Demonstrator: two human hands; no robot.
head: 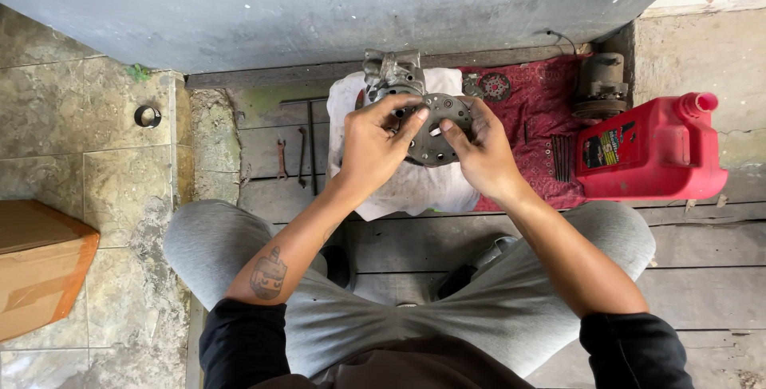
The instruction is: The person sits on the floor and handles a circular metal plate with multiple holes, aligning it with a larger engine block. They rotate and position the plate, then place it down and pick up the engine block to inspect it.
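Observation:
Both my hands hold a round grey metal disc (435,146) with several holes, lifted over a white cloth (415,185). My left hand (373,146) grips its left edge, with fingers laid across the face. My right hand (483,154) grips the right edge, thumb on the disc. Just behind the disc a grey cast metal housing (391,70) stands on the cloth.
A red plastic jug (650,150) stands at the right beside a red patterned cloth (535,118) carrying a small gear-like part (495,86) and a dark cylindrical part (600,86). Two wrenches (281,157) lie on the wooden planks. A cardboard box (40,265) and a metal ring (147,115) sit on the tiles at the left.

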